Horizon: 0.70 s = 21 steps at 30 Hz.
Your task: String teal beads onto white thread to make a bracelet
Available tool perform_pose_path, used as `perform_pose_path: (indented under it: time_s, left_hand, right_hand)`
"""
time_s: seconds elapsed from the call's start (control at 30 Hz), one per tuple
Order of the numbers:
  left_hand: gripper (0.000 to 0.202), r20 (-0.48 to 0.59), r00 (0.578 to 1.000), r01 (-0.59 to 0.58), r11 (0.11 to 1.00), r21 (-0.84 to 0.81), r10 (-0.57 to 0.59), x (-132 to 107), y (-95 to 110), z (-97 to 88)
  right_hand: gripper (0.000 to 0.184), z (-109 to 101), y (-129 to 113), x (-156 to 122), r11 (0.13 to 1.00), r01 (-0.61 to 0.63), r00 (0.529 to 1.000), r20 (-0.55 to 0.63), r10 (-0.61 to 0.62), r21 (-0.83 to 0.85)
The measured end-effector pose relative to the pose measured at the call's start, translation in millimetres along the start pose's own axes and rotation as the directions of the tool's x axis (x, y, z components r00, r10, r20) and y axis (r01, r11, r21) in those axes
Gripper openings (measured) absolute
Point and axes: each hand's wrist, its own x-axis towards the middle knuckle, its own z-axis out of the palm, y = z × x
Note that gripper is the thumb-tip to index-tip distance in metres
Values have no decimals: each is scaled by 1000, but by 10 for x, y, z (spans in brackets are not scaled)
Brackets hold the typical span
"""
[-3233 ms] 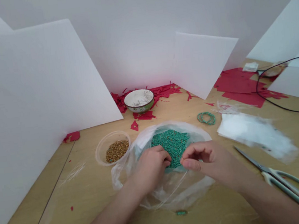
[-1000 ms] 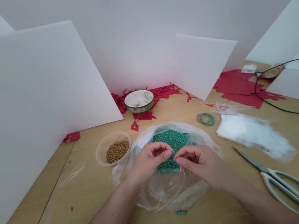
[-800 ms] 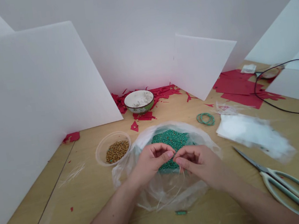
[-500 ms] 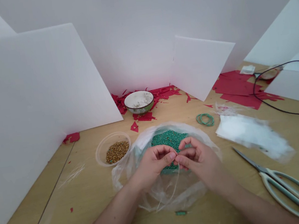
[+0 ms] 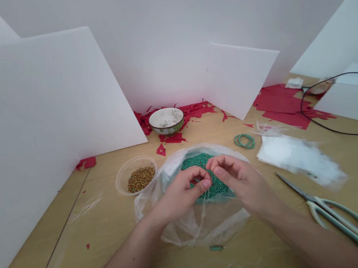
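1. Holding the left hand (image 5: 182, 192) and right hand (image 5: 236, 178) together above the beads, fingers curled, fingertips just apart; whatever they pinch is too small to tell.
2. The small teal-green beads (image 5: 207, 169) lie heaped in a crumpled clear plastic bag (image 5: 207, 230), directly beneath both hands, on the pale wooden worktop (image 5: 64, 235).
3. Technique, judged: keep the fingertips low and braced against each other, so fine work stays steady over the heap.
4. Compared with half a second earlier, the right hand's fingers are more open, and the hands sit further up the heap.
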Motion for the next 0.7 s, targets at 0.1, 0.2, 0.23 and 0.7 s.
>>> perform_pose_path:
  time_s: [0.1, 0.2, 0.23, 0.7]
  left_hand:
    - [16, 61, 997, 50, 973, -225, -37, -23, -32, -39]
    - [14, 146, 989, 106, 860, -499, -38, -48, -74, -62]
    - [14, 174, 984, 128, 818, -561, -35, -56, -87, -66]
    - [13, 257, 963, 245, 677, -694, -85, -71, -111, -106]
  right_hand:
    - [14, 31, -112, 53, 955, 6, 998, -63, 13, 296]
    - [12, 6, -255, 114, 888, 17, 995, -93, 29, 459]
    - [12, -18, -302, 137, 874, 29, 994, -107, 26, 485]
    - [12, -595, -610, 376, 853, 233, 914, -404, -29, 467]
